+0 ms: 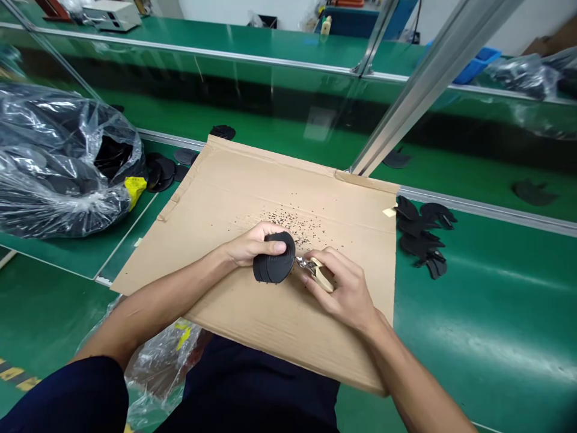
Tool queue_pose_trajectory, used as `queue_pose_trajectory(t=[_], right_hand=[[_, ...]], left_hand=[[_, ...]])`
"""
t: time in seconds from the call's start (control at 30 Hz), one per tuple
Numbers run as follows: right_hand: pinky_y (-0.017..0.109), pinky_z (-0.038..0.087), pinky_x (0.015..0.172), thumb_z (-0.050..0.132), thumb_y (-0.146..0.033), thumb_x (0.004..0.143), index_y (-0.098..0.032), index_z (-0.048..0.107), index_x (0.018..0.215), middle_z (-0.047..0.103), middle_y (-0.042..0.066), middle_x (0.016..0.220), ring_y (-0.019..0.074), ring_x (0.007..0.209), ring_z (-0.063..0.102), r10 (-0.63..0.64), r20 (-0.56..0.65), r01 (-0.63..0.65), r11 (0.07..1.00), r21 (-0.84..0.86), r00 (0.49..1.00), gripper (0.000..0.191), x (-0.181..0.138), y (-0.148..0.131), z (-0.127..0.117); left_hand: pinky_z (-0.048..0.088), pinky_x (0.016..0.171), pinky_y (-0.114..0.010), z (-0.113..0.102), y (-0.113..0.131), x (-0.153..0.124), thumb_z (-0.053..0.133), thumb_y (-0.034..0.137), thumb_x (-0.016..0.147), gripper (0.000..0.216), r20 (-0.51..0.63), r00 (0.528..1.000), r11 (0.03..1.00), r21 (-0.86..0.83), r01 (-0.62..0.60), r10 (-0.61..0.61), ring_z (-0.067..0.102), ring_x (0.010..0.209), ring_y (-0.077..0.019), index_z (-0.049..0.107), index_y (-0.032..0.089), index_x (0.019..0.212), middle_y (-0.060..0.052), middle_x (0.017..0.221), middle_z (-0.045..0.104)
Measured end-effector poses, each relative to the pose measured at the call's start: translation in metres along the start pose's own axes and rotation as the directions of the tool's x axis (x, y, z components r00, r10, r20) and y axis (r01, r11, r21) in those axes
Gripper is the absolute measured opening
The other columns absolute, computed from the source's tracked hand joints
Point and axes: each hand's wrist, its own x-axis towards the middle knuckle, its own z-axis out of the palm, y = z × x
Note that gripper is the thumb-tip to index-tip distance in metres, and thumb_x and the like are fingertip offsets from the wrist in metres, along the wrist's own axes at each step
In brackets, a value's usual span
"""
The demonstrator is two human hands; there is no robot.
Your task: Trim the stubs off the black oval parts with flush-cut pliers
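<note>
A rounded black plastic part (274, 266) is gripped in my left hand (255, 243), with the thumb pressed on its face. Small nubs stick out along its lower edge. My right hand (342, 282) is closed around cream-handled nippers (322, 278), whose metal jaws meet or nearly meet the part's right edge. Whether the jaws touch it I cannot tell. Both hands are above a cardboard sheet (252, 174), and many tiny black scraps (297, 225) lie scattered on it just beyond the part.
Similar black parts (419, 228) are heaped right of the cardboard, and more black parts (160, 171) lie at its left. A large clear plastic bag (58, 174) of dark parts stands on the left. A metal post (406, 102) rises behind the cardboard's far edge.
</note>
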Motion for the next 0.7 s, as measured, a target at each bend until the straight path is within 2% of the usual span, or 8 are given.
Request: queue_pose_trajectory(t=[0.3,0.43,0.5,0.6,0.7], right_hand=[[0.028,0.044,0.059,0.060,-0.027,0.097,-0.018,0.068,0.107,0.063,0.003,0.076,0.0159,0.065,0.055,-0.016,0.018,0.018,0.996,-0.088,1.000,0.016,-0.0028,0.0021,0.0011],[0.027,0.040,0.057,0.053,-0.017,0.096,-0.018,0.069,0.097,0.059,0.001,0.069,0.0142,0.060,0.052,-0.014,0.008,0.015,0.989,-0.144,1.000,0.017,-0.0048,0.0033,-0.0002],[0.026,0.038,0.056,0.050,-0.013,0.095,-0.019,0.069,0.090,0.058,0.001,0.066,0.0137,0.059,0.050,0.000,-0.010,-0.002,0.986,-0.166,1.000,0.020,-0.0050,0.0037,-0.0009],[0.027,0.039,0.058,0.048,-0.014,0.095,-0.019,0.069,0.092,0.060,0.001,0.068,0.0146,0.061,0.053,0.036,-0.070,-0.050,0.978,-0.204,0.997,0.022,-0.0040,0.0051,-0.0013],[0.029,0.040,0.062,0.050,-0.017,0.097,-0.019,0.070,0.098,0.062,0.003,0.071,0.0168,0.065,0.055,0.050,-0.130,-0.094,0.930,-0.355,0.990,0.021,-0.0029,0.0085,-0.0010]], left_hand=[[0.043,0.049,-0.020,-0.0029,-0.0014,-0.0002,0.093,0.059,0.054,0.055,-0.018,1.000,1.000,0.016,0.004,-0.004,0.058,0.053,-0.0103,0.070,0.012,0.068,-0.004,0.064,0.066],[0.045,0.049,-0.021,0.0001,-0.0029,-0.0002,0.092,0.057,0.057,0.051,-0.011,1.000,1.000,-0.001,0.013,-0.013,0.057,0.052,-0.0102,0.071,0.012,0.068,-0.004,0.063,0.066],[0.046,0.050,-0.021,0.0021,-0.0047,0.0007,0.091,0.056,0.059,0.050,-0.021,1.000,0.999,-0.029,0.022,-0.023,0.057,0.051,-0.0101,0.071,0.012,0.071,-0.004,0.062,0.065],[0.047,0.051,-0.020,0.0043,-0.0066,0.0027,0.091,0.055,0.062,0.049,-0.093,0.996,0.995,-0.100,0.007,-0.016,0.058,0.052,-0.0099,0.070,0.012,0.076,-0.003,0.064,0.066],[0.049,0.053,-0.020,0.0043,-0.0049,0.0032,0.090,0.052,0.066,0.046,-0.143,0.989,0.991,-0.125,-0.039,0.021,0.059,0.056,-0.0100,0.071,0.013,0.081,-0.003,0.068,0.068]])
